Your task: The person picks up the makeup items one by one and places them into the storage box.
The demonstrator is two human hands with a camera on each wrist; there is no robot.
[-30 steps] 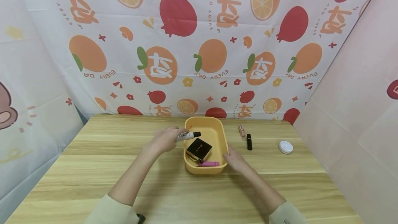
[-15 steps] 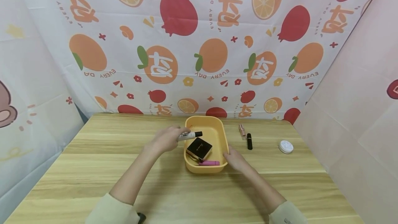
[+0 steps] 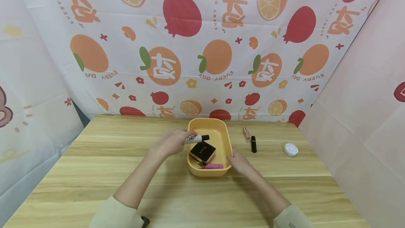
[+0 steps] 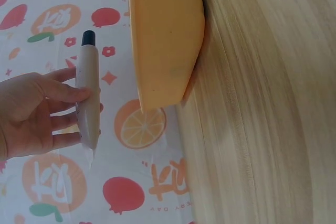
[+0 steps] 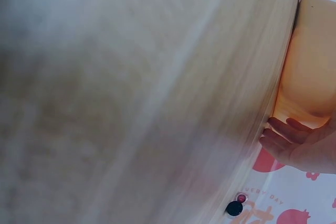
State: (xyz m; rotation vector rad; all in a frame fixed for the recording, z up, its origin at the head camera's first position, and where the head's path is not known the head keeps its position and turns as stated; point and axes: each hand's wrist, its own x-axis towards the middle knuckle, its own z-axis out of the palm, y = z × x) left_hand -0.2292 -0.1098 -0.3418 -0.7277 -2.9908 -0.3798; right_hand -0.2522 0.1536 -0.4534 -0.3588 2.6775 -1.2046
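My left hand (image 3: 173, 141) pinches a white squeeze tube (image 4: 88, 93) with a black cap between thumb and fingers. In the head view the tube is above the left side of a yellow plastic bin (image 3: 223, 133), its cap pointing right. My right hand (image 3: 241, 163) holds the bin's right rim; in the right wrist view its fingers lie along the outer wall. Inside the bin are a black square compact (image 3: 203, 151) with gold edges and a pink tube (image 3: 213, 166). Something dark under the compact is mostly hidden.
Right of the bin, a pink lipstick (image 3: 246, 133) and a black lipstick tube (image 3: 254, 144) lie on the wooden table (image 3: 120, 150). Farther right is a round white case (image 3: 290, 149) with a star pattern. A fruit-print cloth (image 3: 186, 59) hangs behind the table.
My left hand has moved slightly right with the squeeze tube, so the cap now reaches farther over the bin. The right hand and the bin have stayed in place.
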